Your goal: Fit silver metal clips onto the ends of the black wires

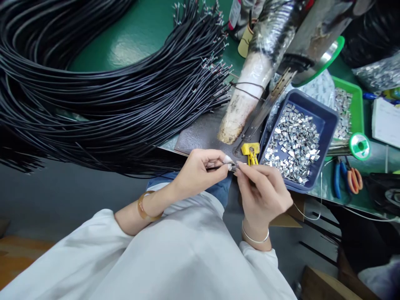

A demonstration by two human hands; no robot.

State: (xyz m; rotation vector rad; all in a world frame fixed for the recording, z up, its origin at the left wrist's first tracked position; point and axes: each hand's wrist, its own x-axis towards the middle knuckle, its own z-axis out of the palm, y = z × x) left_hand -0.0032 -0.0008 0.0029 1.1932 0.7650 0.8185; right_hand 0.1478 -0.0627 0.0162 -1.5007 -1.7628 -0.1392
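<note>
My L hand (201,168) pinches a cable (213,168) left of the blue tray (330,118); my R hand (265,189) is nr its tip, fingers narrow, grip too small to tell. For best control, I'd brace the cable nr its end & align both hands.

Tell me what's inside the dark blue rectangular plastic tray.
The dark blue rectangular plastic tray holds a heap of small, shiny silver metal pieces. Some bare tray bottom shows beside them; anything buried under the heap is covered and cannot be seen.
</note>
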